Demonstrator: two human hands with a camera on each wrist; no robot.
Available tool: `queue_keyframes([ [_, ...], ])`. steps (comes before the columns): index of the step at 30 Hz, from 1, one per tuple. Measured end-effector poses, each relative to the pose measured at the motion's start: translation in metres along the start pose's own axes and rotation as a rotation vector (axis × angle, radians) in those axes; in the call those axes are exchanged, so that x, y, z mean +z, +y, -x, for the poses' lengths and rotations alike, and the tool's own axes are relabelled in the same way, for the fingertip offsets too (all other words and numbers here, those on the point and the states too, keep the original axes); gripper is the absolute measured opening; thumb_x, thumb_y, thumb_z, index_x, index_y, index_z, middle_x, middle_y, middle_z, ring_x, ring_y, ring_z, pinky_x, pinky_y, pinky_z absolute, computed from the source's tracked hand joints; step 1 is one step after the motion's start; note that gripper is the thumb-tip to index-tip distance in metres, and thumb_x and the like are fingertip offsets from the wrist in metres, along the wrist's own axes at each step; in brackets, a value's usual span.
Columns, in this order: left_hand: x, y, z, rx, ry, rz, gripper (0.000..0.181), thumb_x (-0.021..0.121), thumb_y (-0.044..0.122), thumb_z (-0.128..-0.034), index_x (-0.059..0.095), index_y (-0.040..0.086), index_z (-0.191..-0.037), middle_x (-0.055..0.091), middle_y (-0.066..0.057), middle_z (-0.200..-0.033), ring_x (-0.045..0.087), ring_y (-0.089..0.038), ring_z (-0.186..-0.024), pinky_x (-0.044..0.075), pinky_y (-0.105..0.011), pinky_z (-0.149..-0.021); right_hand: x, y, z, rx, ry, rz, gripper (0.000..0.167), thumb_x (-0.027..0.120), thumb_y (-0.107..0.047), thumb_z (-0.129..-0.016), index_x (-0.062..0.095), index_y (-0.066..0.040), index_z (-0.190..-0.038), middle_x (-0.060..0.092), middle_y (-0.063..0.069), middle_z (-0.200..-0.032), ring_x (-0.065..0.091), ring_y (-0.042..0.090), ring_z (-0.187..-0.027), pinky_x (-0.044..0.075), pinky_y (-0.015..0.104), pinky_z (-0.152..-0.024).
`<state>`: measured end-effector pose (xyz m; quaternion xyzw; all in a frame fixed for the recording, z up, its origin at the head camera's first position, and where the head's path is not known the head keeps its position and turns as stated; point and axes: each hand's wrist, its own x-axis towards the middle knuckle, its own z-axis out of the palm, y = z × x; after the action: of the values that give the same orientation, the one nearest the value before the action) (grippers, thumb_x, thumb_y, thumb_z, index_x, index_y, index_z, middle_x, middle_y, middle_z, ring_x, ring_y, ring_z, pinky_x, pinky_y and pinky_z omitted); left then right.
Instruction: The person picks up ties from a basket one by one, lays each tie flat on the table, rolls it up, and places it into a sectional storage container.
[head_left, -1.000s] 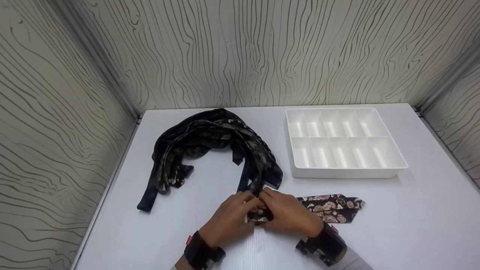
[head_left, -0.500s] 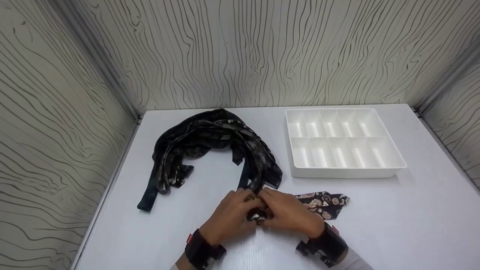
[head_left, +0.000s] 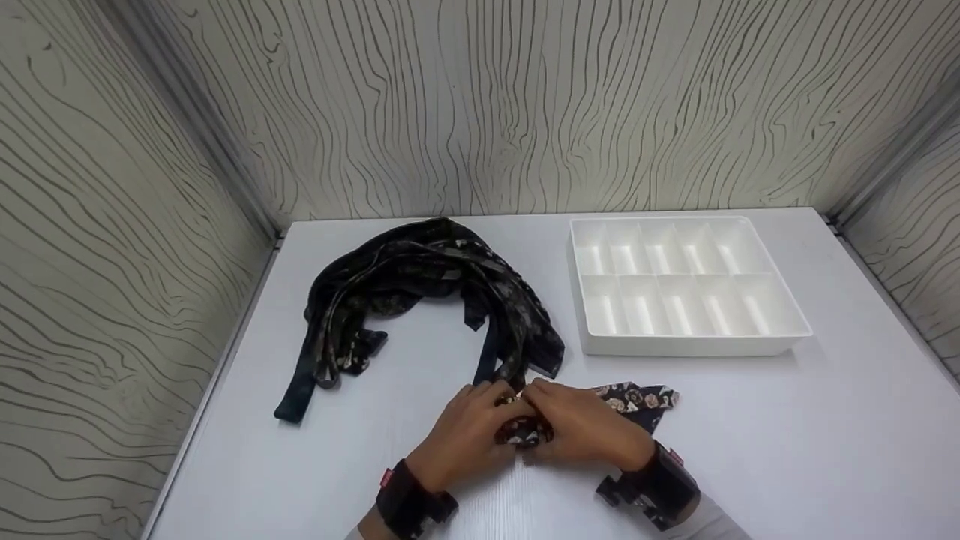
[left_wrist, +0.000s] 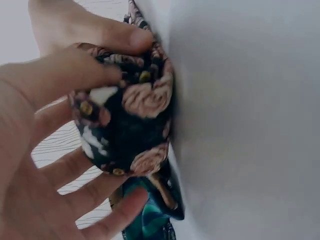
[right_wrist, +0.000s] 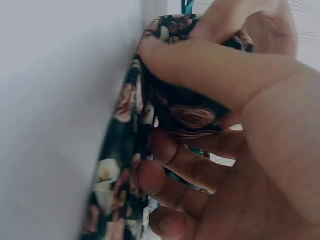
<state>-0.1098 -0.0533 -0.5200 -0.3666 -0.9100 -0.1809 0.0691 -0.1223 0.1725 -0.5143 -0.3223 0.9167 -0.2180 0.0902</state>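
Note:
A dark floral necktie [head_left: 525, 433], printed with pink roses, is partly rolled up between both hands at the table's front middle. My left hand [head_left: 466, 429] grips the roll [left_wrist: 127, 120] from the left, its thumb over the coil in the left wrist view. From the other side my right hand [head_left: 589, 426] holds the same roll [right_wrist: 192, 112], with the thumb across it and fingertips by the flat length of tie. That unrolled tail [head_left: 634, 396] lies out to the right, its pointed ends showing past the right hand. The hands hide part of the roll in the head view.
Several dark neckties [head_left: 420, 259] lie in a curved heap at the back left, reaching down to just behind the hands. A white divided tray [head_left: 694, 345] stands at the back right. Patterned walls [head_left: 487, 112] border the table.
The tie's tail has drawn in leftward and shows shorter, while the roll between the hands has grown thicker. Both hands stay in nearly the same place. Heap and tray have not moved.

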Motion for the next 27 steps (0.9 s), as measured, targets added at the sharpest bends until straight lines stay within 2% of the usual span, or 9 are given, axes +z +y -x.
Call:
queue_keyframes([
  [2,-0.0001,0.0007,-0.0004,-0.010,-0.016,0.000,0.059,0.089,0.039,-0.0843,0.068,0.033,-0.139,0.068,0.008,-0.130,0.063,-0.014,-0.108,0.050,-0.031,-0.089,-0.0010,-0.0001,-0.0007,-0.003,0.005,0.015,0.069,0.089,-0.049,-0.080,0.062,-0.020,-0.136,0.064,-0.003,-0.129,0.069,0.020,-0.109,0.061,0.041,-0.092],
  [7,-0.0003,0.0011,0.0001,-0.015,-0.005,-0.005,0.060,0.090,0.034,-0.0809,0.065,0.026,-0.135,0.068,0.006,-0.125,0.062,-0.015,-0.109,0.051,-0.034,-0.093,-0.0014,0.0013,-0.0019,-0.013,0.029,0.059,0.069,0.093,-0.044,-0.076,0.063,-0.014,-0.131,0.065,0.004,-0.133,0.070,0.024,-0.112,0.062,0.046,-0.093],
  [10,-0.0004,-0.0001,0.0001,0.003,0.018,-0.010,0.055,0.092,0.034,-0.0781,0.071,0.028,-0.128,0.069,0.006,-0.123,0.061,-0.014,-0.105,0.049,-0.032,-0.089,-0.0016,0.0007,-0.0011,-0.019,0.014,0.037,0.071,0.092,-0.049,-0.077,0.062,-0.015,-0.131,0.065,0.000,-0.127,0.069,0.021,-0.108,0.062,0.043,-0.092],
  [13,-0.0006,-0.0012,-0.0005,0.005,0.022,-0.017,0.054,0.092,0.035,-0.0774,0.073,0.029,-0.128,0.069,0.005,-0.123,0.060,-0.014,-0.105,0.047,-0.031,-0.088,-0.0015,-0.0009,-0.0010,-0.017,0.017,0.011,0.069,0.090,-0.048,-0.079,0.061,-0.017,-0.134,0.067,-0.001,-0.127,0.069,0.019,-0.110,0.061,0.043,-0.094],
  [15,-0.0004,-0.0013,-0.0005,0.006,0.013,-0.012,0.053,0.091,0.034,-0.0792,0.073,0.030,-0.129,0.067,0.005,-0.119,0.060,-0.014,-0.103,0.047,-0.029,-0.087,-0.0012,-0.0016,-0.0009,0.004,0.014,0.005,0.061,0.090,-0.046,-0.080,0.063,-0.018,-0.127,0.068,-0.003,-0.119,0.069,0.018,-0.105,0.061,0.042,-0.091],
  [17,-0.0004,-0.0008,-0.0009,0.012,0.002,-0.014,0.052,0.091,0.034,-0.0802,0.074,0.031,-0.129,0.066,0.005,-0.117,0.060,-0.014,-0.101,0.047,-0.027,-0.084,-0.0006,-0.0015,-0.0008,0.025,0.003,0.008,0.060,0.091,-0.047,-0.078,0.063,-0.019,-0.123,0.067,-0.005,-0.116,0.068,0.016,-0.103,0.060,0.041,-0.090],
  [20,-0.0004,0.0004,-0.0014,0.015,0.010,-0.012,0.050,0.090,0.035,-0.0797,0.076,0.032,-0.128,0.067,0.006,-0.114,0.060,-0.013,-0.098,0.045,-0.026,-0.081,-0.0001,-0.0009,-0.0002,0.036,-0.022,0.006,0.061,0.092,-0.047,-0.076,0.062,-0.020,-0.122,0.065,-0.006,-0.116,0.067,0.015,-0.102,0.061,0.040,-0.089],
  [24,0.0003,0.0019,-0.0003,-0.001,0.032,0.012,0.059,0.089,0.029,-0.0762,0.071,0.026,-0.132,0.066,0.006,-0.115,0.058,-0.013,-0.099,0.046,-0.029,-0.084,-0.0001,-0.0014,0.0000,0.021,-0.021,0.003,0.061,0.092,-0.042,-0.077,0.062,-0.020,-0.126,0.067,-0.005,-0.119,0.070,0.018,-0.106,0.061,0.043,-0.091],
  [27,0.0004,0.0027,0.0002,0.000,0.049,0.030,0.051,0.090,0.032,-0.0785,0.071,0.025,-0.125,0.066,0.007,-0.114,0.058,-0.013,-0.098,0.046,-0.028,-0.085,-0.0007,-0.0024,-0.0007,0.007,-0.014,-0.011,0.061,0.090,-0.044,-0.078,0.062,-0.021,-0.127,0.066,-0.007,-0.118,0.069,0.015,-0.104,0.061,0.039,-0.088],
])
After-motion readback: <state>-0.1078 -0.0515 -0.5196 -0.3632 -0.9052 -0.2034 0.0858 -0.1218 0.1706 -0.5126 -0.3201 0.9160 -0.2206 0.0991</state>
